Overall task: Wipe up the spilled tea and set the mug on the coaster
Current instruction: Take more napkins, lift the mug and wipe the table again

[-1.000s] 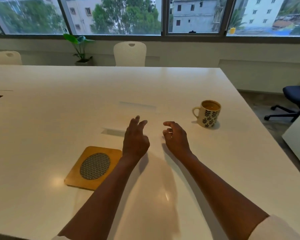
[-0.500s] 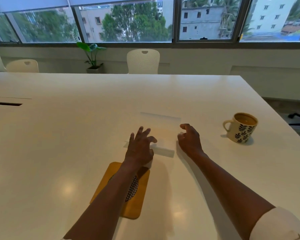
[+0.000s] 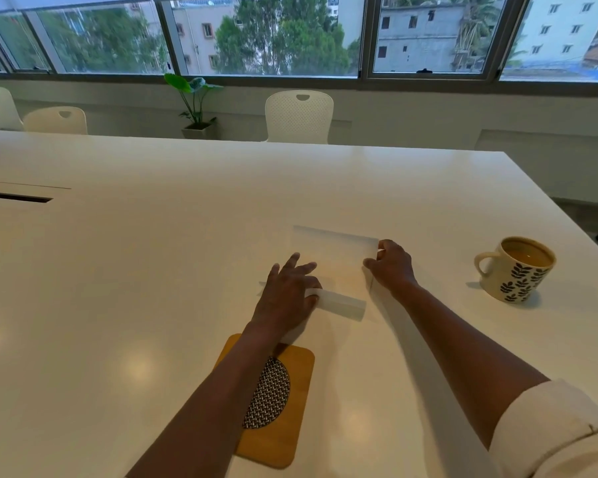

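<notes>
Holding a white tissue (image 3: 335,257) flat, the left hand (image 3: 285,294) pinches its near fold while the right hand (image 3: 392,265) pinches the far corner. Mug (image 3: 516,269) sits full at three o'clock, coaster (image 3: 283,439) at six; a careless sweep rightward could knock it.

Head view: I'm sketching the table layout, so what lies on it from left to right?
Coaster → left hand → white paper sheet → right hand → mug.
</notes>
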A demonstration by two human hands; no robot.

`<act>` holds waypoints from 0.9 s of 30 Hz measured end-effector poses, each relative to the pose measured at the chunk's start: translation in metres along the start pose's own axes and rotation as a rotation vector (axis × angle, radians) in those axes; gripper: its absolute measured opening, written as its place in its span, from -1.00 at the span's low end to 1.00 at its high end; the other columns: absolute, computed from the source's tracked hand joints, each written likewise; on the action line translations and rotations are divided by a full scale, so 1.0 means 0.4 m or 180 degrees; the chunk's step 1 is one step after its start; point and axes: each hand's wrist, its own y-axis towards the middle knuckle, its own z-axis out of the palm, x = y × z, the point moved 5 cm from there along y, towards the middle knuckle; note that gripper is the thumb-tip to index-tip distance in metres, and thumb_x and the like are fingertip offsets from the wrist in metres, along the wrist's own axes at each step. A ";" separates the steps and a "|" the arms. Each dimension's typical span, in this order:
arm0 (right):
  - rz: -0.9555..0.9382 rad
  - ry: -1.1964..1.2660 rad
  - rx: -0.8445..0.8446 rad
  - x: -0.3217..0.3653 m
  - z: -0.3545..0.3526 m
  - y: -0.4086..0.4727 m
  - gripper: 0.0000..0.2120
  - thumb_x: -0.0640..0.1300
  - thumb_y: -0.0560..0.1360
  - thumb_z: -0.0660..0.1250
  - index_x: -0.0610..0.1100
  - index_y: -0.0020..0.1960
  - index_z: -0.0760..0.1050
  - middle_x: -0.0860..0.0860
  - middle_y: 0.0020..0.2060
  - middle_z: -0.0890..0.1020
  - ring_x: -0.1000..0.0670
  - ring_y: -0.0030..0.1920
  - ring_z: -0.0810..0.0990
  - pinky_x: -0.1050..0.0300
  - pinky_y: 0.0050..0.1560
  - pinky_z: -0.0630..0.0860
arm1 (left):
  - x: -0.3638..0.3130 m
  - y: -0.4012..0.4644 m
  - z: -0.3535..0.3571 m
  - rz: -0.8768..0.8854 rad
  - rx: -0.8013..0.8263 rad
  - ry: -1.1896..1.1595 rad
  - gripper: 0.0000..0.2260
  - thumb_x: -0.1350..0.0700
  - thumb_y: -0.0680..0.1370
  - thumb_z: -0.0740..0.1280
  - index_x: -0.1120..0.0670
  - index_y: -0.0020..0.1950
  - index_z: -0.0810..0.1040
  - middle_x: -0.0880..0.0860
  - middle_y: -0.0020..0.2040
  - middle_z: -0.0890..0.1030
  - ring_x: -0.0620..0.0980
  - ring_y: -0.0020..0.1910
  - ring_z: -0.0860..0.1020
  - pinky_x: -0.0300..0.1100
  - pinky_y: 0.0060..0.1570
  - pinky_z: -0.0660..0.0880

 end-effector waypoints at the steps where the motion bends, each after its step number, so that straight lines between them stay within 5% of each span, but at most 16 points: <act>1: -0.0044 -0.0022 -0.0018 0.002 0.000 0.001 -0.77 -0.18 0.43 0.40 -0.23 0.06 0.56 -0.15 -0.07 0.66 -0.17 0.00 0.59 0.02 0.00 0.49 | 0.002 0.006 -0.003 0.0030 -0.0006 0.0022 -0.83 0.04 0.55 0.34 -0.04 0.11 0.63 -0.06 0.51 0.36 0.00 0.59 0.07 0.15 0.52 0.01; 7: -0.0250 0.0270 0.0164 0.012 -0.021 -0.015 -0.77 -0.07 0.51 0.32 -0.22 -0.21 0.47 -0.11 -0.32 0.56 -0.16 -0.26 0.51 0.07 -0.25 0.36 | -0.029 0.041 -0.048 0.0269 -0.0211 0.0050 -0.85 0.02 0.55 0.36 0.00 0.09 0.64 -0.01 0.54 0.31 0.02 0.59 0.08 0.12 0.52 0.03; 12: -0.0547 0.0441 0.0488 0.024 -0.061 -0.059 -0.93 -0.14 0.50 0.35 -0.11 -0.13 0.59 -0.01 -0.24 0.66 -0.03 -0.20 0.58 0.07 -0.16 0.46 | -0.098 0.055 -0.084 0.0494 -0.0353 0.0241 -0.85 -0.01 0.55 0.35 -0.02 0.06 0.64 -0.01 0.60 0.17 0.04 0.60 0.02 0.17 0.52 0.02; 15: -0.0784 0.0424 0.0599 0.031 -0.101 -0.085 -0.85 -0.20 0.47 0.35 0.00 -0.05 0.65 0.10 -0.19 0.69 0.06 -0.12 0.64 0.06 -0.09 0.57 | -0.144 0.063 -0.098 0.0572 -0.0434 0.0322 -0.84 -0.04 0.55 0.34 -0.05 0.07 0.64 -0.04 0.61 0.13 0.02 0.60 0.02 0.17 0.50 -0.03; 19: -0.0962 0.0505 0.0767 0.027 -0.160 -0.116 -0.79 -0.23 0.46 0.38 0.06 -0.04 0.65 0.10 -0.17 0.69 0.07 -0.11 0.65 0.08 -0.09 0.60 | -0.205 0.071 -0.111 0.0560 -0.0416 0.0215 -0.82 -0.04 0.53 0.36 -0.05 0.08 0.65 -0.07 0.53 0.33 -0.03 0.51 0.26 0.17 0.46 0.12; 22: -0.0915 0.0716 0.0860 0.014 -0.209 -0.135 -0.74 -0.31 0.46 0.36 0.05 -0.12 0.65 0.01 -0.19 0.69 0.01 -0.17 0.63 0.12 -0.20 0.58 | -0.246 0.076 -0.118 0.0551 -0.0458 0.0131 -0.78 -0.02 0.51 0.37 0.00 0.11 0.65 -0.07 0.34 0.55 -0.04 0.27 0.54 0.07 0.32 0.36; 27: -0.0801 0.0940 0.1089 -0.025 -0.289 -0.159 -0.77 -0.29 0.53 0.32 -0.06 0.05 0.67 -0.14 -0.10 0.71 -0.14 -0.12 0.67 -0.06 -0.12 0.63 | -0.297 0.075 -0.100 0.0212 -0.0314 -0.0215 -0.76 -0.02 0.50 0.38 0.01 0.12 0.64 -0.02 0.08 0.69 0.07 0.07 0.61 -0.04 0.08 0.50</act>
